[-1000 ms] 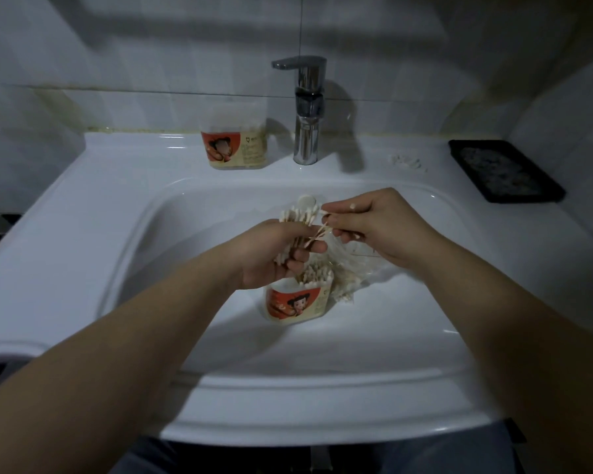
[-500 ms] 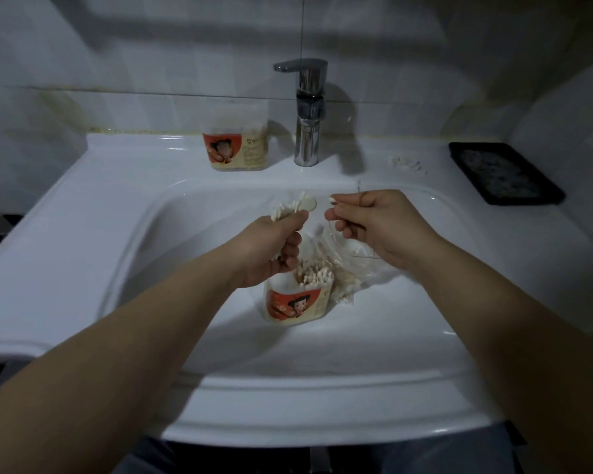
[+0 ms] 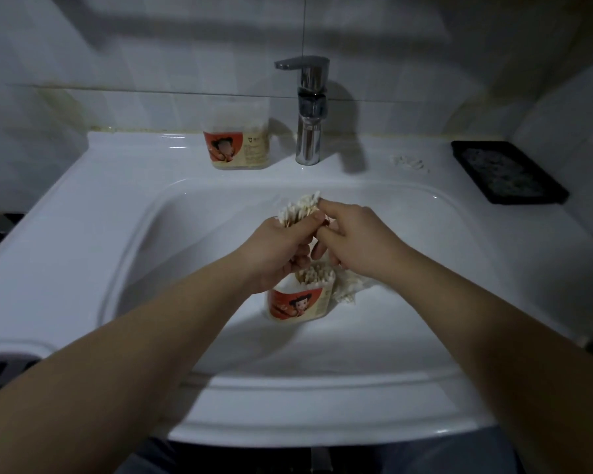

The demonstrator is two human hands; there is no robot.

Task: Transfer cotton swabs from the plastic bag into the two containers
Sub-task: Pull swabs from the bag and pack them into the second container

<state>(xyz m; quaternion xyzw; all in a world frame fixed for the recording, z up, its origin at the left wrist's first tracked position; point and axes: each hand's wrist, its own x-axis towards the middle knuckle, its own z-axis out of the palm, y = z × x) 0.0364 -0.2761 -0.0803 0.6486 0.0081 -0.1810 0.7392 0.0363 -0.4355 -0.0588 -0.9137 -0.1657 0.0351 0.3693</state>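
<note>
My left hand (image 3: 281, 249) grips a bundle of cotton swabs (image 3: 298, 210) above the sink basin, tips pointing up and away. My right hand (image 3: 353, 242) is right beside it, its fingertips touching the bundle's right side. Below the hands a clear container with a red cartoon label (image 3: 300, 301) stands in the basin, holding upright swabs. The plastic bag with loose swabs (image 3: 348, 290) lies just right of it, partly hidden by my right wrist. A second labelled container (image 3: 238, 145) stands on the ledge left of the tap.
A chrome tap (image 3: 308, 107) rises at the back centre of the white sink (image 3: 93, 217). A black tray (image 3: 507, 171) sits on the ledge at the right, with a small pile of white bits (image 3: 409, 162) beside it. Tiled wall behind.
My right hand has moved left and closed in on the swab bundle in my left hand. The bundle has lifted slightly and tilted to the right.
</note>
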